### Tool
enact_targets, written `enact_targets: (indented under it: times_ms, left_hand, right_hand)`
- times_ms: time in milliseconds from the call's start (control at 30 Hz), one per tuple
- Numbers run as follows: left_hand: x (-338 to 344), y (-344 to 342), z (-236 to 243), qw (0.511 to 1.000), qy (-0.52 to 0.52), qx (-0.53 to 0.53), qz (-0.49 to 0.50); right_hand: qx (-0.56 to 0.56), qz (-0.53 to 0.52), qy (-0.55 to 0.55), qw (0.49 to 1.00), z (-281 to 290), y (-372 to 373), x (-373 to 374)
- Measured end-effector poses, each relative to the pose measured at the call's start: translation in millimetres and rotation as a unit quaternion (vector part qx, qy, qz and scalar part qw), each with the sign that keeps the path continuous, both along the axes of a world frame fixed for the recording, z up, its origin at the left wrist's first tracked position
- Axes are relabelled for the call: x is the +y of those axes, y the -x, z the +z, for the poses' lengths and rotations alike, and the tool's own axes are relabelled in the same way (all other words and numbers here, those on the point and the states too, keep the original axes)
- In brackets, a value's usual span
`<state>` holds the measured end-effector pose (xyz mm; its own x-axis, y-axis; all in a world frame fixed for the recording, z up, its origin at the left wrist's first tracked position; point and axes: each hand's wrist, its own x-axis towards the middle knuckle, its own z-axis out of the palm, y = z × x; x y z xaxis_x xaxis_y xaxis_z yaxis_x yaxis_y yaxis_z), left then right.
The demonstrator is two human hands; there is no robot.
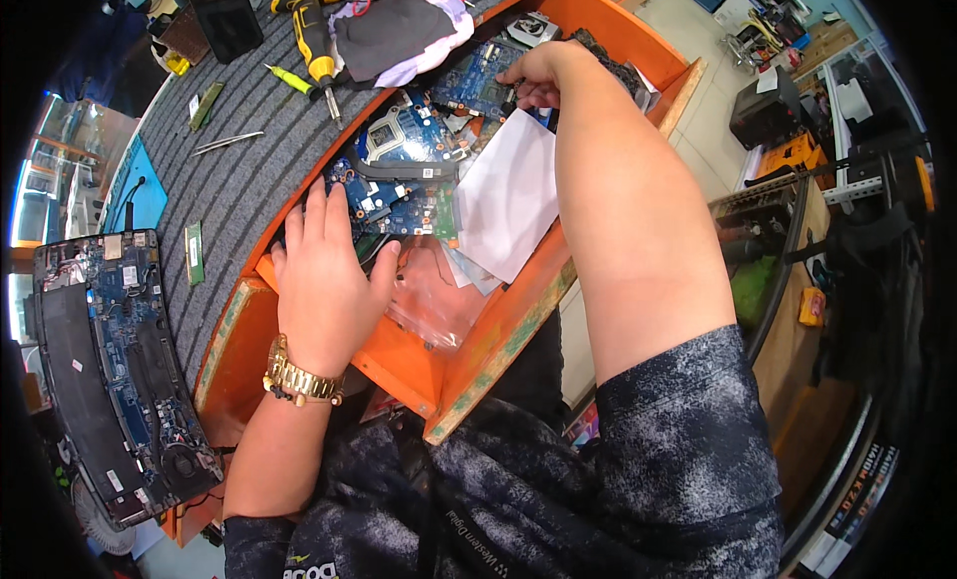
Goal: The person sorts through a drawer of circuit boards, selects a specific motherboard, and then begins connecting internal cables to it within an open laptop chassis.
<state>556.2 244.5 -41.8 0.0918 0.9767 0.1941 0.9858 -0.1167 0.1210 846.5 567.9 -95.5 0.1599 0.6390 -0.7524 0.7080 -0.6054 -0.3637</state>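
An orange drawer stands pulled out before me, filled with blue circuit boards. My left hand lies spread across its left edge, fingertips at the nearer boards, with nothing held. At the far end my right hand reaches in, its fingers bent around the edge of a blue circuit board; part of the grip is hidden. A white sheet of paper lies on the boards below my right wrist. Beside it are a dark heat pipe and a clear plastic bag.
An opened laptop sits at the left edge of the grey ribbed mat. On the mat lie tweezers, a green memory module, a yellow-black power screwdriver and a dark cloth. Shelving stands at the right.
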Motion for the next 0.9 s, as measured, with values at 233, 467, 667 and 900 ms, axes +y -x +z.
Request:
enact_targets:
  times_ms: [233,467,667,900]
  left_hand:
    - [-3,2,-1,1.0,-0.003,0.006,0.012]
    - [-1,0,2,1.0,-0.002,0.002,0.005]
    - [-3,2,2,1.0,0.009,-0.002,0.015]
    - [-2,2,3,0.999,0.022,-0.01,0.023]
  right_hand:
    - [0.014,-0.028,-0.066,0.997,27,24,-27]
    - [0.121,0.002,-0.035,0.992,-6,-2,5]
    - [0.289,-0.097,-0.065,0.95,-4,-1,10]
    - [0.294,-0.146,-0.161,0.931,-1,-3,7]
